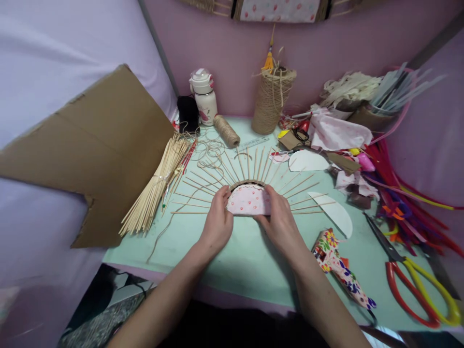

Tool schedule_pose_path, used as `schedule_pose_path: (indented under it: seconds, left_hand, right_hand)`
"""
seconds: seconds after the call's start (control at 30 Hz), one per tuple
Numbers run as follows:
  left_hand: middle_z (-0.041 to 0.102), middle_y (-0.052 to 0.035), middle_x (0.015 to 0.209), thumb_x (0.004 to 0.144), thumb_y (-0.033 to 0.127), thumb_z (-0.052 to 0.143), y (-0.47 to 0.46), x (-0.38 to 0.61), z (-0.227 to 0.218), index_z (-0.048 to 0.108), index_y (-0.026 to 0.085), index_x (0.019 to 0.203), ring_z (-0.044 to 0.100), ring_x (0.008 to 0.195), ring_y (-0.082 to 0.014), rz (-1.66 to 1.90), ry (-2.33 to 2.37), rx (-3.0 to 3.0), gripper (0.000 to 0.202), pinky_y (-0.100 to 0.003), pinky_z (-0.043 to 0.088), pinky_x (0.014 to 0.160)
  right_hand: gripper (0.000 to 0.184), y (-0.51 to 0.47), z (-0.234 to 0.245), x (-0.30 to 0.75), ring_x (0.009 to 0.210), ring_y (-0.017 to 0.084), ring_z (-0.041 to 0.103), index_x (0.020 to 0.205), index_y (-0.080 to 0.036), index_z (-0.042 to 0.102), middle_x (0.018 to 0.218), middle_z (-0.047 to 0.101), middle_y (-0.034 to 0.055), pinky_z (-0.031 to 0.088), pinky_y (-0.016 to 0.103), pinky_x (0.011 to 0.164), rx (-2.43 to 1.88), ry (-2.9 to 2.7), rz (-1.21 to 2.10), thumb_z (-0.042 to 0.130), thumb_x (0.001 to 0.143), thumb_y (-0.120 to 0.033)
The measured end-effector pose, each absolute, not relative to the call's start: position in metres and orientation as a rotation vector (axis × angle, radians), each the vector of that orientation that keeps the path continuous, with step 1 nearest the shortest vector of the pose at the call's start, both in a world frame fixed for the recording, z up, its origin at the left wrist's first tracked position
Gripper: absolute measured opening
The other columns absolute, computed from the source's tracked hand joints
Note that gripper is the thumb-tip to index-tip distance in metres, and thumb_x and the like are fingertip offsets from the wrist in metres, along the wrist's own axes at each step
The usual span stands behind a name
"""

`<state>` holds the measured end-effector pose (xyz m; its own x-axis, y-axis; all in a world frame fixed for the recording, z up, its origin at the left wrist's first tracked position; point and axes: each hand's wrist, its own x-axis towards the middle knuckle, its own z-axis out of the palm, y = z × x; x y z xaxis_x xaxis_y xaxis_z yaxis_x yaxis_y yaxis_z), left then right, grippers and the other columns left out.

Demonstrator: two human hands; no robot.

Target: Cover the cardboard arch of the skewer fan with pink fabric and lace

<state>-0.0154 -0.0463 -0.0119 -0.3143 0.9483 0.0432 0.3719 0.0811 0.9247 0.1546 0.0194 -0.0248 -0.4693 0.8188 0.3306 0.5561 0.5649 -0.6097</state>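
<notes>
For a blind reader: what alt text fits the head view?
A person's left hand and right hand hold a pink fabric-covered half-disc, thin wooden sticks fanning from its curved edge, on a mint-green table. A bundle of wooden sticks lies at left; red-and-yellow scissors and a floral-patterned tool at right.

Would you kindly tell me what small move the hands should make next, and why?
I would likely press the pink half-circle flat with both thumbs: the left hand and right hand pinch its two ends, and it lies over the inner ends of the fanned sticks.
</notes>
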Motion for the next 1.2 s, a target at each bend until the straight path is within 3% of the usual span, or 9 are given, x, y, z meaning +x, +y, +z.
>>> schedule_pose_path:
  seconds: [0.13, 0.33, 0.53, 0.67, 0.77, 1.0, 1.2]
  left_hand:
    - [0.045, -0.0169, 0.144, 0.075, 0.003, 0.041, -0.045, -0.028, -0.001, 0.034, 0.015, 0.140, 0.049, 0.133, -0.0223, 1.133, 1.754, 1.370, 0.066, -0.048, 0.037, 0.115]
    - [0.042, -0.0095, 0.147, 0.080, 0.006, 0.042, -0.036, -0.058, 0.032, 0.037, 0.023, 0.137, 0.038, 0.141, -0.0193, 1.620, 1.870, 1.385, 0.059, -0.043, 0.029, 0.120]
    - [0.041, -0.0155, 0.148, 0.077, 0.005, 0.040, -0.023, -0.033, 0.014, 0.028, 0.017, 0.142, 0.050, 0.131, -0.0202, 1.196, 1.730, 1.466, 0.068, -0.043, 0.039, 0.112]
    - [0.048, -0.0151, 0.142, 0.076, 0.011, 0.052, -0.029, -0.030, 0.006, 0.024, 0.019, 0.147, 0.048, 0.129, -0.0265, 0.927, 1.922, 1.634, 0.077, -0.052, 0.033, 0.109]
    - [0.053, -0.0120, 0.136, 0.076, 0.021, 0.063, -0.039, -0.036, 0.006, 0.023, 0.024, 0.149, 0.045, 0.128, -0.0291, 0.790, 2.076, 1.680, 0.083, -0.053, 0.031, 0.105]
    - [0.059, -0.0079, 0.129, 0.077, 0.022, 0.068, -0.046, -0.040, -0.001, 0.018, 0.027, 0.151, 0.046, 0.120, -0.0265, 0.754, 2.059, 1.665, 0.089, -0.044, 0.031, 0.097]
    - [0.060, -0.0075, 0.128, 0.078, 0.019, 0.069, -0.046, -0.037, -0.001, 0.018, 0.027, 0.150, 0.047, 0.119, -0.0261, 0.771, 2.060, 1.660, 0.089, -0.043, 0.032, 0.096]
  right_hand:
    - [0.068, 0.020, -0.024, 0.154, 0.128, 0.034, 0.046, 0.146, -0.015, 0.030, 0.139, 0.050, 0.0198, 0.042, 0.056, 0.102, -1.111, -2.190, 0.587, 0.056, 0.083, -0.023]
    - [0.070, 0.019, -0.023, 0.154, 0.128, 0.035, 0.046, 0.145, -0.016, 0.031, 0.138, 0.050, 0.0196, 0.041, 0.057, 0.102, -1.152, -2.195, 0.608, 0.058, 0.082, -0.023]
    - [0.081, 0.018, -0.004, 0.150, 0.131, 0.033, 0.042, 0.146, -0.017, 0.029, 0.140, 0.048, 0.0171, 0.038, 0.054, 0.106, -1.136, -2.260, 0.535, 0.066, 0.074, -0.020]
    - [0.086, 0.029, 0.010, 0.136, 0.134, 0.031, 0.040, 0.147, -0.019, 0.027, 0.143, 0.047, 0.0142, 0.026, 0.055, 0.114, -1.054, -2.455, 0.509, 0.067, 0.071, -0.018]
    - [0.086, 0.040, 0.014, 0.125, 0.135, 0.029, 0.040, 0.148, -0.020, 0.026, 0.143, 0.048, 0.0126, 0.018, 0.056, 0.117, -0.952, -2.591, 0.562, 0.067, 0.072, -0.020]
    - [0.082, 0.054, 0.007, 0.111, 0.131, 0.028, 0.045, 0.145, -0.024, 0.030, 0.134, 0.055, 0.0120, 0.019, 0.057, 0.116, -0.813, -2.669, 0.682, 0.070, 0.074, -0.030]
    - [0.075, 0.057, 0.007, 0.111, 0.129, 0.028, 0.046, 0.139, -0.023, 0.037, 0.131, 0.056, 0.0118, 0.018, 0.058, 0.116, -0.820, -2.696, 0.672, 0.072, 0.073, -0.032]
